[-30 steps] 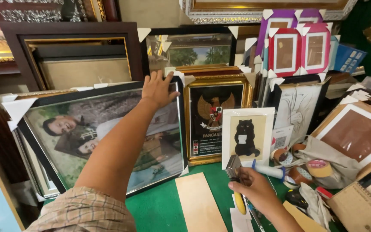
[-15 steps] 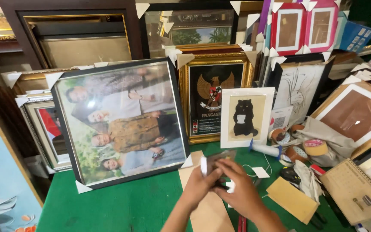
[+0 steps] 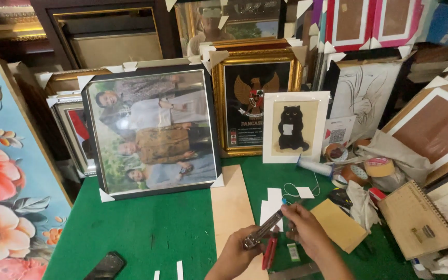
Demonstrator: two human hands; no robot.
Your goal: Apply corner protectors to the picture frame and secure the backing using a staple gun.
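Green table (frames leaning behind): left hand, right hand, grip clamped on metal tool

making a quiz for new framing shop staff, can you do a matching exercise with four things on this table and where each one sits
Things:
1. black-framed family photo
2. white-matted black cat picture
3. dark flat phone
4. brown spiral-bound notebook

Places:
A. far right of the green table
B. near front edge, left of the hands
C. leaning upright at back left
D. leaning beside the gold-framed emblem

Pairs: 1-C, 2-D, 3-B, 4-A
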